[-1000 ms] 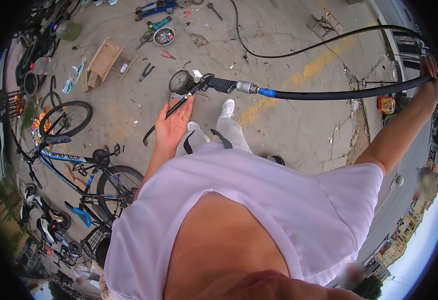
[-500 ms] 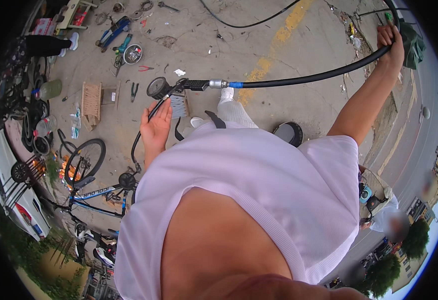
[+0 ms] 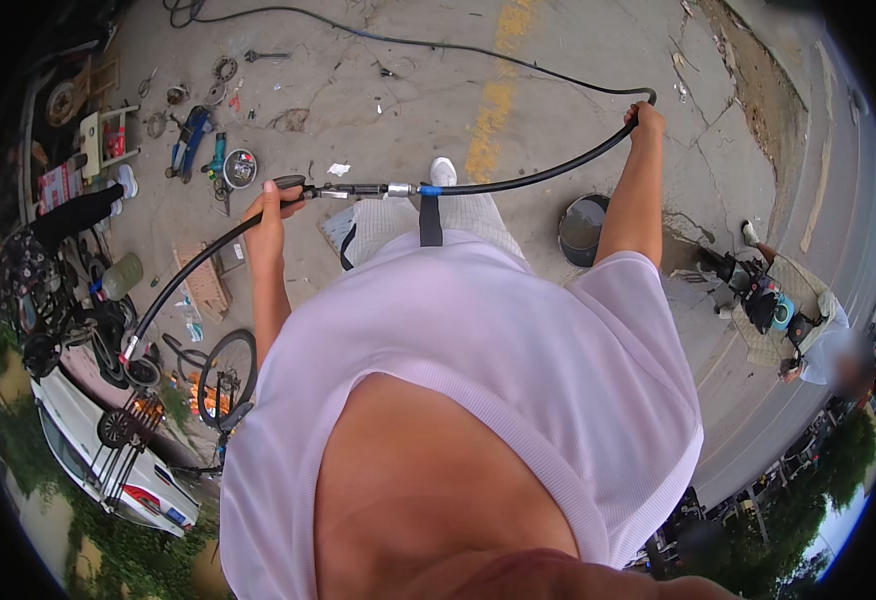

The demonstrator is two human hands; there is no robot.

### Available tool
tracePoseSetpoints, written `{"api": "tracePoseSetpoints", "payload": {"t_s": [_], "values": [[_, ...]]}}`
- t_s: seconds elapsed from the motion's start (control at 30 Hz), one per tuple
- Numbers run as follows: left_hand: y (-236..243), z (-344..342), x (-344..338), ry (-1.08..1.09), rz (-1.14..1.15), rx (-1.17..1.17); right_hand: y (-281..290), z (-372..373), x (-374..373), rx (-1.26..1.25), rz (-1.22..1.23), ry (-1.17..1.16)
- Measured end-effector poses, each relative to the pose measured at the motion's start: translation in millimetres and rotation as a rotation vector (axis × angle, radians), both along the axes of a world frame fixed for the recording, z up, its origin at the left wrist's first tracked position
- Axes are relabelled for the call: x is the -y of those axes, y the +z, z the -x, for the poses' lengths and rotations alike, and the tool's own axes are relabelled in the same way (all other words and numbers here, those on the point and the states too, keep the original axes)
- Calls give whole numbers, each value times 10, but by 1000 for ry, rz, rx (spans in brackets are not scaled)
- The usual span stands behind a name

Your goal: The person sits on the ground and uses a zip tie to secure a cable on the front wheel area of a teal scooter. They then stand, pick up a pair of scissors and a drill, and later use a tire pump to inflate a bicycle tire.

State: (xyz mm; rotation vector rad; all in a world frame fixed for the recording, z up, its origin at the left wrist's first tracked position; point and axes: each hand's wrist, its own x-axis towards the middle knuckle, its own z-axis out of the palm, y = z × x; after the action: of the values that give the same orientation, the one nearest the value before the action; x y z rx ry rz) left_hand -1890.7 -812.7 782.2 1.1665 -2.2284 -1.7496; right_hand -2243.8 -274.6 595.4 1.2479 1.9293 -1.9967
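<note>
My left hand (image 3: 268, 218) is closed round the gauge end of a tire inflator (image 3: 360, 190), its fingers curled beneath the round gauge (image 3: 290, 183). From this hand a short black hose (image 3: 194, 265) sticks out to the lower left, ending in a metal tip (image 3: 130, 350). A silver coupling (image 3: 399, 190) with blue tape beside it joins the inflator to a thick black air hose (image 3: 548, 176). Out to the right, my right hand (image 3: 646, 121) grips that hose in a fist. Beyond the fist the thinner line (image 3: 438, 45) runs back across the ground.
A dark bucket (image 3: 564, 235) stands right of my legs. Hand tools, a metal bowl of small parts (image 3: 241, 168) and a wooden stool (image 3: 203, 285) lie left. A bicycle wheel (image 3: 226, 378) is near my left elbow. One person (image 3: 818, 345) is at right, another person's legs (image 3: 73, 205) at left.
My left hand has gone from open fingers beside the gauge to a closed grip on the inflator. The short hose has swung out left. My right hand has moved inward with the air hose.
</note>
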Motion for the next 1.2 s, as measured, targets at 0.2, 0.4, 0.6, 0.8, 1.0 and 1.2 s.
{"api": "tracePoseSetpoints", "payload": {"t_s": [0.2,0.4,0.6,0.8,1.0,1.2], "values": [[34,940,98,-272,-92,48,-7,172,-412,-116,-872,302],[173,1818,-404,-577,-235,-62,1051,-333,1435,-600,-504,625],[201,2372,-860,-842,-78,-23,1332,-1516,2697,-728,-481,1142],[268,2599,-1074,-1120,-4,-95,1063,-1477,2873,-432,-623,1000],[237,2785,-1150,-1224,64,-215,988,-1302,2768,-550,-592,902],[541,2769,-1099,-1107,39,-116,1183,-1368,2841,-660,-190,755]]}}
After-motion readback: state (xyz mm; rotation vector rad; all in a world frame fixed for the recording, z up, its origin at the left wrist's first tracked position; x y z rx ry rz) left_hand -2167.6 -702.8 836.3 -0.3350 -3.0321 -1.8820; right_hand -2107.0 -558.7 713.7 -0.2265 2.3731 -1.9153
